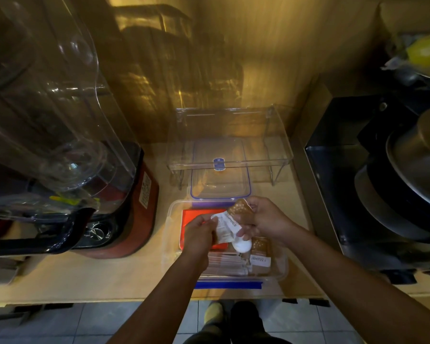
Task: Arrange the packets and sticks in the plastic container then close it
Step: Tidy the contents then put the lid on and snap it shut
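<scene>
Both hands meet above the clear rectangular plastic container with blue clips (170, 214), which sits open on the pale wooden counter (90, 276). The left hand (198, 234) pinches a white printed packet (225, 225) in closed fingers, while the right hand (263, 219) grips a brown dotted packet (240, 209). Inside the container lie a red flat packet (196, 213), more brown packets (260, 245) and pale thin sticks (224, 263). The clear blue-rimmed lid (220, 175) rests just behind it.

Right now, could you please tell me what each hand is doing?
Left hand: closed on the white end of the packets.
Right hand: closed on the brown end of the same packets, above the plastic container.
</scene>
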Tool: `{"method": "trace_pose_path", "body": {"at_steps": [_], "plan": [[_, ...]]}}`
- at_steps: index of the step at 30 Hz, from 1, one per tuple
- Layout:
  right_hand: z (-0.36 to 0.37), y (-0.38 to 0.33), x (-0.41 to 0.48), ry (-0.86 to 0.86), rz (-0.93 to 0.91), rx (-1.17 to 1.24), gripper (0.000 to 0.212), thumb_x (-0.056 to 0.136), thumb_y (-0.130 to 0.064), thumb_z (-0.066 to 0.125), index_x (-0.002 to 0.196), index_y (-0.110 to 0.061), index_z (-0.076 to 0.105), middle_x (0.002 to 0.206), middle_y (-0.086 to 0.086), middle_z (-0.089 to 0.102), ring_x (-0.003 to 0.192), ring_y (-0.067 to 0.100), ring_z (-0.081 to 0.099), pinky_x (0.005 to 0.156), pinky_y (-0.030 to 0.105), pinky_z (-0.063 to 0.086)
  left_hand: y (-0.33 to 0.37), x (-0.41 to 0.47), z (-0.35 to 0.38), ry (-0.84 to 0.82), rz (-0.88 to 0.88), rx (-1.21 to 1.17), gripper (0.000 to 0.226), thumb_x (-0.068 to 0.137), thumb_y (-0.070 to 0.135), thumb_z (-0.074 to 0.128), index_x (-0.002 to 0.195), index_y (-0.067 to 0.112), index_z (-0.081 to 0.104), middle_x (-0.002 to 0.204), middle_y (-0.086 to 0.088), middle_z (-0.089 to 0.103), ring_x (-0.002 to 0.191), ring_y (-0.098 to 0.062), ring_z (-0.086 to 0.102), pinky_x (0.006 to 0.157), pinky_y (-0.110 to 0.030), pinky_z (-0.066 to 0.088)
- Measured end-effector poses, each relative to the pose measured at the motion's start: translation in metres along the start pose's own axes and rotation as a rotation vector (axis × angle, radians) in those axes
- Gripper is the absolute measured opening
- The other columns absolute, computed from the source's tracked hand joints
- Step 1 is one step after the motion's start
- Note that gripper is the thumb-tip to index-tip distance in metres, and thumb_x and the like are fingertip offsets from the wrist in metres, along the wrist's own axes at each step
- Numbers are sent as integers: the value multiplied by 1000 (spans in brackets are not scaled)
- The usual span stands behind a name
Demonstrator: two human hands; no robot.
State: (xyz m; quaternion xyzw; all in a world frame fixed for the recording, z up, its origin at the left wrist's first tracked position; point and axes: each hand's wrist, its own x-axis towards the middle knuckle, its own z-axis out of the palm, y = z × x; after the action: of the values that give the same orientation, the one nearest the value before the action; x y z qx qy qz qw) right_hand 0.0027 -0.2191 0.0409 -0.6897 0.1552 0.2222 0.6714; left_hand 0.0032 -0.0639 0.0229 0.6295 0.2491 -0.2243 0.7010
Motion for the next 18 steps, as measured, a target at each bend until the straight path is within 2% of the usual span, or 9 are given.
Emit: {"method": "trace_pose_path", "body": {"at_steps": [2, 5, 7, 9, 12, 15, 18], "plan": [[6, 4, 0, 55, -14, 49, 17, 83, 6, 63, 86, -10, 59, 78, 14, 66, 53, 18, 68, 42, 24, 53, 0, 2, 2, -18, -26, -21, 12, 92, 3, 50, 92, 4, 63, 84, -14, 68, 71, -25, 64, 63, -33, 55], [12, 10, -1, 196, -94, 20, 16, 82, 5, 64, 82, -10, 61, 66, 7, 63, 44, 9, 61, 36, 20, 46, -1, 4, 3, -40, -74, -39, 16, 92, 3, 49, 85, 8, 63, 79, -11, 68, 66, -22, 64, 54, -28, 52], [14, 13, 0, 237, -58, 94, 9, 84, 3, 63, 87, -5, 64, 60, 8, 62, 40, 8, 57, 34, 20, 42, -2, 5, 3, -46, -84, -53, 17, 92, 3, 49, 85, 8, 63, 81, -12, 68, 68, -23, 64, 59, -31, 53], [17, 16, 0, 256, 41, 205, 5, 85, 0, 62, 88, -2, 66, 64, 11, 62, 41, 11, 57, 35, 19, 42, -1, 5, 4, -47, -88, -81, 16, 92, 2, 48, 89, 7, 63, 84, -14, 68, 72, -25, 63, 64, -34, 52], [22, 22, -1, 304, 109, 98, 7, 85, -9, 65, 87, -4, 69, 69, 11, 63, 52, 17, 55, 42, 22, 38, 0, 5, 6, -35, -96, -133, 18, 93, 1, 46, 89, 7, 63, 83, -14, 68, 72, -25, 64, 63, -33, 54], [26, 23, -1, 309, 153, 60, 15, 86, -18, 65, 89, -4, 69, 62, 7, 58, 46, 13, 48, 37, 18, 32, 0, 4, 8, -19, -95, -154, 21, 93, -1, 43, 91, 5, 63, 85, -15, 68, 73, -26, 64, 66, -34, 53], [26, 22, 1, 345, 185, 140, 23, 89, -24, 61, 94, -4, 69, 79, 16, 67, 64, 24, 60, 50, 25, 42, 1, 2, 8, 1, -84, -159, 21, 94, -1, 42, 104, -2, 61, 98, -23, 67, 80, -31, 63, 73, -38, 52]]}}
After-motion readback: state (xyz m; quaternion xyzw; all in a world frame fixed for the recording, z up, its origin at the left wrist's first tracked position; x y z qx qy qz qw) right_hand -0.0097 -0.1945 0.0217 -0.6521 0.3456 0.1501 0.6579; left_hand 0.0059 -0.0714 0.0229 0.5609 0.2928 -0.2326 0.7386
